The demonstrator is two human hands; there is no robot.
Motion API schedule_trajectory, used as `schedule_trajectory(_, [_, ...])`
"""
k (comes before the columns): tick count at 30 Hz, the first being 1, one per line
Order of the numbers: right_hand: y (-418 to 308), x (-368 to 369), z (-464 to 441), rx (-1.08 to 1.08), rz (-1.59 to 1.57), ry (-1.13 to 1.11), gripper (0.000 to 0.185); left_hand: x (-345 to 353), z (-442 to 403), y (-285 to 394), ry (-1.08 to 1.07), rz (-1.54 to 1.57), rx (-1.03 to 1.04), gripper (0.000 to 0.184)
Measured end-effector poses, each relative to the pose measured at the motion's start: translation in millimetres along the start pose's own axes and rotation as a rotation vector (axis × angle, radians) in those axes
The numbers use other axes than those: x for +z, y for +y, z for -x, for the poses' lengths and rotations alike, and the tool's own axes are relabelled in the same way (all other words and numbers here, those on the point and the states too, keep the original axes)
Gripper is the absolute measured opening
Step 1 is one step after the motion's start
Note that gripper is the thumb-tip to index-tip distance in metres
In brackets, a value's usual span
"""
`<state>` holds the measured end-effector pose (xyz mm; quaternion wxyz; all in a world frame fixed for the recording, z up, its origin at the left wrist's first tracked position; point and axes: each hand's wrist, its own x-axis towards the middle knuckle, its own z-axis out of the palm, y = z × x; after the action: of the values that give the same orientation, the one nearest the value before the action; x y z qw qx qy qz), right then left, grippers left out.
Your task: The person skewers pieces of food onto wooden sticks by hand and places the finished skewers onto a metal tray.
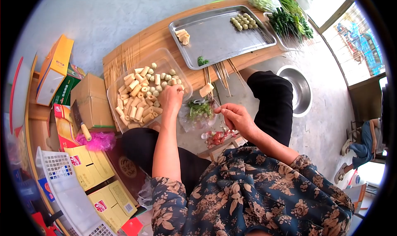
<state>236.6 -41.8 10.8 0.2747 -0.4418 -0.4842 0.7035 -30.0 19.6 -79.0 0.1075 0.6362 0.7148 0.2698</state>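
Observation:
My left hand [171, 97] reaches over the right side of a clear plastic bin [111, 96], its fingers closed at the food pieces; what they hold is hidden. Pale hollow rolls [138, 101] and round balls [159, 88] fill the bin. My right hand [233, 116] is pinched on a thin skewer, which points up and left with a pale piece [206, 89] at its far end. Beyond, a metal tray [206, 31] on the wooden table holds green balls [243, 22] at the right, pale pieces [182, 36] at the left and a green leaf [202, 61] near the front edge.
Loose skewers [222, 75] jut over the table's front edge. Leafy greens [289, 23] stand at the back right. A metal basin [295, 91] rests on the floor. Boxes [93, 101] and a knife [80, 121] are at the left. Another person [364, 145] sits far right.

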Motion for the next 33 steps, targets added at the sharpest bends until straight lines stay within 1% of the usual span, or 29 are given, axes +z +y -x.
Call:
schedule_trajectory(1, [1,0,1,-0.001,-0.002,0.002,0.025,-2,1,5,0.01,-0.084,0.035,0.017])
schedule_trajectory(2, [3,0,1,0.003,0.007,0.004,0.025,-2,1,4,0.021,-0.067,0.031,0.013])
schedule_trajectory(3, [4,0,2,0.006,0.017,0.006,0.025,-3,-2,5,0.021,-0.067,0.033,0.013])
schedule_trajectory(5, [0,2,5,0.007,0.009,-0.003,0.024,-6,-8,6,-0.098,0.073,-0.165,0.01])
schedule_trajectory(6, [-1,4,6,0.009,0.001,-0.013,0.024,-8,-11,7,-0.099,0.072,-0.163,0.01])
schedule_trajectory(8, [-4,5,7,0.015,-0.005,-0.016,0.024,-13,-14,12,-0.125,0.951,-0.384,0.013])
schedule_trajectory(9, [-6,5,8,0.021,-0.009,-0.024,0.023,-22,-14,20,-0.127,0.95,-0.385,0.013])
schedule_trajectory(11, [-9,7,9,0.02,-0.003,-0.039,0.023,-44,-9,39,-0.108,1.207,-0.43,0.017])
schedule_trajectory(12, [-11,9,10,0.018,0.005,-0.054,0.024,-49,-7,35,-0.166,1.282,-0.421,0.018])
schedule_trajectory(13, [-14,10,10,0.019,0.005,-0.059,0.024,-52,-6,34,-0.162,1.281,-0.423,0.018])
schedule_trajectory(15, [-18,14,12,0.011,0.023,-0.088,0.024,-56,-4,31,-0.241,1.463,-0.408,0.023])
schedule_trajectory(16, [-17,16,11,0.011,0.025,-0.09,0.024,-56,-4,29,-0.238,1.464,-0.409,0.023])
schedule_trajectory(18, [-15,19,10,-0.008,0.034,-0.112,0.024,-55,-4,27,-0.283,1.573,-0.407,0.027])
schedule_trajectory(25, [-12,20,10,0.017,0.03,-0.135,0.024,-56,-1,27,-0.247,1.6,-0.436,0.027])
schedule_trajectory(27, [-14,20,9,0.002,0.081,-0.127,0.024,-56,-1,27,-0.238,1.608,-0.443,0.027])
schedule_trajectory(33, [-12,19,10,0.021,0.069,-0.128,0.025,-56,-1,24,-0.252,1.637,-0.443,0.024])
